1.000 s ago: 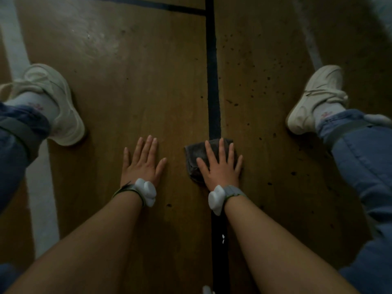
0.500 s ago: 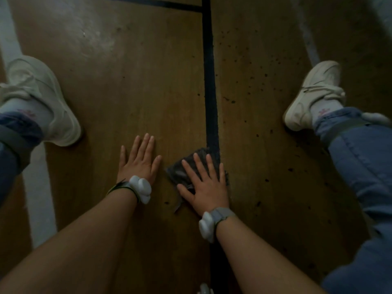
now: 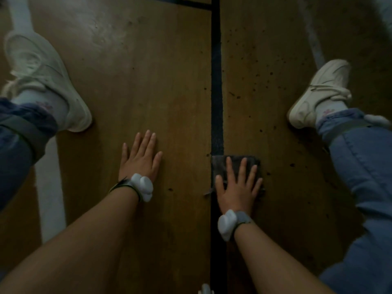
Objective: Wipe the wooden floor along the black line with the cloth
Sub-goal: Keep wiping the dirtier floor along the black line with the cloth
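Cloth (image 3: 219, 166) over black line (image 3: 216, 102), floor (image 3: 148, 81) ahead

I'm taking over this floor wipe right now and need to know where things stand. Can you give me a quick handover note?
Left hand: open, flat on the wooden floor.
Right hand: open, pressing the cloth flat; it covers the black line and reaches to its right.
Done: cannot tell how much is wiped.
Left: the line ahead of the cloth; dark specks lie right of it.

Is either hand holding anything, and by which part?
Nothing is gripped. The right hand presses flat on top of the cloth; the left hand rests flat on the wooden floor.
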`<action>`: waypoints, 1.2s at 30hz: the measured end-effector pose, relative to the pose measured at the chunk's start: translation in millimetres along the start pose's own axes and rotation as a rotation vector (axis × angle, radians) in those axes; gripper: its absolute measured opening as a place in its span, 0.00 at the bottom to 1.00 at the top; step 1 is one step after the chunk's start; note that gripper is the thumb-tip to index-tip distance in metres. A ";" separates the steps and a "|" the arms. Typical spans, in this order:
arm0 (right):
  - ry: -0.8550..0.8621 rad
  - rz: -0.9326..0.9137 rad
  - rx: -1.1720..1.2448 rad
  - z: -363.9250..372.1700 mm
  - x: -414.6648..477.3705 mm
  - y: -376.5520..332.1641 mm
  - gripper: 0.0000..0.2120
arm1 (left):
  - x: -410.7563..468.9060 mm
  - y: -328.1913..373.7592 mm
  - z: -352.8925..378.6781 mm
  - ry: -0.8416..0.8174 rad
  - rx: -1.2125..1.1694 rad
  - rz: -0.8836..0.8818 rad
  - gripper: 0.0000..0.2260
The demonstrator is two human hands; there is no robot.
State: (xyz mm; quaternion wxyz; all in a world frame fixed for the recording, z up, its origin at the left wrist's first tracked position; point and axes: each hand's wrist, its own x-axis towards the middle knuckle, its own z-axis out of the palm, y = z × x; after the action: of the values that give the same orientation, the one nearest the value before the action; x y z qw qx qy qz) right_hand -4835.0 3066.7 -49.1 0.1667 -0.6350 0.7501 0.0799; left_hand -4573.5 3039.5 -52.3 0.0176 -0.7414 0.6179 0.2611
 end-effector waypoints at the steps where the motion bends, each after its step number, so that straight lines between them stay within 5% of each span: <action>1: -0.003 -0.046 -0.013 5.3 -9.8 -11.5 0.28 | -4.1 -1.3 2.8 0.004 0.000 -0.005 0.26; 7: -0.040 -0.433 -0.035 47.2 -89.0 -79.9 0.32 | -25.2 -13.9 7.2 0.040 -0.050 -0.056 0.26; 12: 0.015 -0.491 -0.075 52.4 -78.2 -59.5 0.34 | -40.5 -13.5 10.7 0.036 -0.044 -0.050 0.26; 21: -0.002 0.267 0.036 16.4 -51.9 55.6 0.33 | -79.8 10.7 42.6 -0.006 0.069 0.006 0.27; 36: -0.058 0.262 0.058 13.5 -47.5 52.8 0.33 | -73.1 10.8 34.6 -0.145 0.069 0.005 0.29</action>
State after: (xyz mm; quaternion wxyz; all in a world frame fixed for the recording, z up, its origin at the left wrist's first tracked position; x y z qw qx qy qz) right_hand -4878.1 3124.7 -49.9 0.1947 -0.5239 0.8235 0.0973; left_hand -4603.4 3115.3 -49.0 0.0872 -0.7179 0.6254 0.2930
